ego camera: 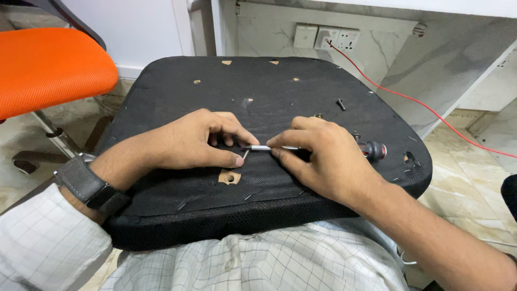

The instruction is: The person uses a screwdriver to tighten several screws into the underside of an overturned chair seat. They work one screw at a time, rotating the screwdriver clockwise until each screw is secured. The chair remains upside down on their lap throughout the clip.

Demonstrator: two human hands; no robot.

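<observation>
Head view: we hold an upturned black seat cushion (177, 91) across our lap. Our right hand (323, 161) is wrapped around a screwdriver (371, 150), fingertips pinching its steel shaft, the red-and-black handle jutting toward the cushion's right edge. Our left hand (194, 141) is closed, thumb and forefinger nipping a small metal piece (246, 154) at the tool's tip, near the cushion's middle. Just below, toward the near edge, a mounting hole (230, 177) lies bare; a loose bolt (341, 104) rests toward the far right corner. We judge the fastening work only partway through. An orange chair (51, 67) stands off to the left.
</observation>
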